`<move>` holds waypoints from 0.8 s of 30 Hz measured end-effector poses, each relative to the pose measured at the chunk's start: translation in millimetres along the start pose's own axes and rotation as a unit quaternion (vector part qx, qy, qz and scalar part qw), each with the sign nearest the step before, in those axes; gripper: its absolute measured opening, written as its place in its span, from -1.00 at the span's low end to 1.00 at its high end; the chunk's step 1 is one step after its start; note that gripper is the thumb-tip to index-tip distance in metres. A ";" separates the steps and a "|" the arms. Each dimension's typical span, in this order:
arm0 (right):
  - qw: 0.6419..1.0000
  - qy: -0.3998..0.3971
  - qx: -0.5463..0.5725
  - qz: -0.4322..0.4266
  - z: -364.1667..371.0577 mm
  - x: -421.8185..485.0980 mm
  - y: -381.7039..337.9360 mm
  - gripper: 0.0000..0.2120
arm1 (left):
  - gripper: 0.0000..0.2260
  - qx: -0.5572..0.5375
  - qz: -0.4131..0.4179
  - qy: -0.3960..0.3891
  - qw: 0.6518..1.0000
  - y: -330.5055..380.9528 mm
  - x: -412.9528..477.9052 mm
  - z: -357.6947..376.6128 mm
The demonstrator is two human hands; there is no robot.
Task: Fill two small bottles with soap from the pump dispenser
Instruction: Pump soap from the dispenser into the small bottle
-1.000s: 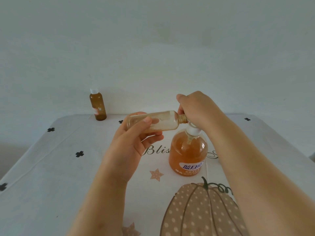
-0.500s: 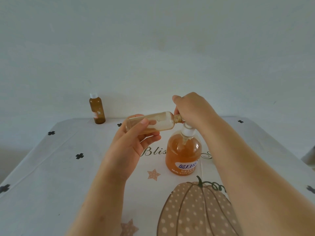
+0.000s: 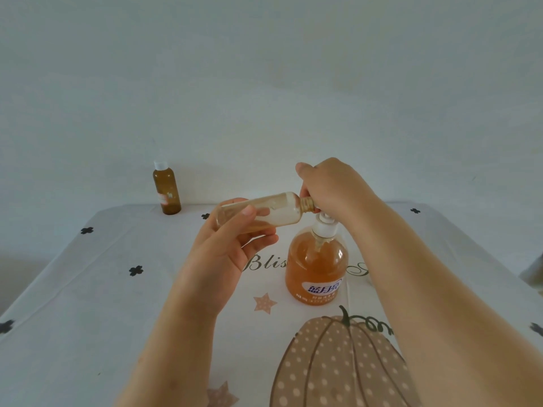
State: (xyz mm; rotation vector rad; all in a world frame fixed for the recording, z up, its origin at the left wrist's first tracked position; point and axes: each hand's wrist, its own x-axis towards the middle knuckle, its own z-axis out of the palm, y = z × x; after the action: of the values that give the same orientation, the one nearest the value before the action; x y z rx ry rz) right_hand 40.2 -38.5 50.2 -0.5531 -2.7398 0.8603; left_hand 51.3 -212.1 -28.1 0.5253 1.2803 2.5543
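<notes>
Capped bottle (image 3: 167, 190), amber, sits at the far left back of the counter (image 3: 88, 289), parked out of the way, so probably done. Left hand (image 3: 226, 251) grips the clear bottle (image 3: 264, 212) sideways, I'd guess to line its mouth up with the nozzle. Right of that stands the pump dispenser (image 3: 317, 265), right hand (image 3: 332, 186) curled over its head to press. Nozzle and bottle mouth are hidden underneath.

Dispenser (image 3: 316, 265) nozzle hidden under right hand (image 3: 332, 186); pumpkin print (image 3: 338, 365) cut by bottom edge.
</notes>
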 end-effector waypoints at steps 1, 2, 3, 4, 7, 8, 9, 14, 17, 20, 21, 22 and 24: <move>1.000 0.000 0.003 -0.004 0.7 0.9 1.0 -0.52 | -0.73 0.001 -0.001 0.000 1.000 -0.2 0.1 -0.5; 1.000 0.003 0.008 -0.006 1.4 1.6 2.1 -0.52 | -0.73 0.002 -0.001 0.002 1.000 -0.4 0.3 -1.2; 1.000 0.007 0.016 -0.007 2.2 2.0 3.5 -0.53 | -0.73 0.003 -0.002 0.003 1.000 -0.6 0.6 -1.9; 1.000 0.011 0.023 -0.005 3.5 2.0 5.2 -0.53 | -0.74 0.007 -0.002 0.003 1.000 -1.1 1.2 -2.8; 0.999 0.018 0.033 0.001 7.9 0.0 8.6 -0.55 | -0.78 0.015 -0.004 0.006 1.000 -2.5 1.8 -5.2; 0.999 0.018 0.034 0.001 8.6 -0.6 8.5 -0.54 | -0.78 0.015 -0.005 0.008 1.000 -2.8 1.8 -5.9; 0.999 0.019 0.035 0.001 9.0 -1.1 8.1 -0.54 | -0.77 0.016 -0.006 0.009 1.000 -2.9 1.5 -6.1; 0.999 0.025 0.040 0.008 7.9 -1.3 7.0 -0.54 | -0.76 0.017 -0.002 0.009 1.000 -1.8 0.8 -4.7; 0.999 0.021 0.046 0.014 7.6 -2.2 6.3 -0.54 | -0.71 0.018 -0.005 0.005 1.000 -0.1 0.0 -3.8; 0.999 0.018 0.045 0.012 7.2 -3.6 5.6 -0.53 | -0.70 0.012 -0.004 0.005 1.000 0.9 -0.6 -3.6; 0.999 0.019 0.043 0.010 6.0 -4.0 5.1 -0.53 | -0.70 0.010 -0.003 0.003 1.000 1.2 -1.0 -3.1; 0.999 0.021 0.039 0.008 3.9 -4.4 4.2 -0.52 | -0.71 0.009 -0.001 0.001 1.000 1.4 -1.3 -2.5; 0.999 0.023 0.029 0.002 -0.1 -4.5 2.3 -0.52 | -0.72 0.010 0.002 -0.004 1.000 1.5 -1.9 -1.6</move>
State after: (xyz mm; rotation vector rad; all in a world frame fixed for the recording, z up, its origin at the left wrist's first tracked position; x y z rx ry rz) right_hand 44.9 -38.5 48.6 -0.5611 -2.6639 0.9143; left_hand 52.3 -214.9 -28.3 0.5418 1.3039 2.5429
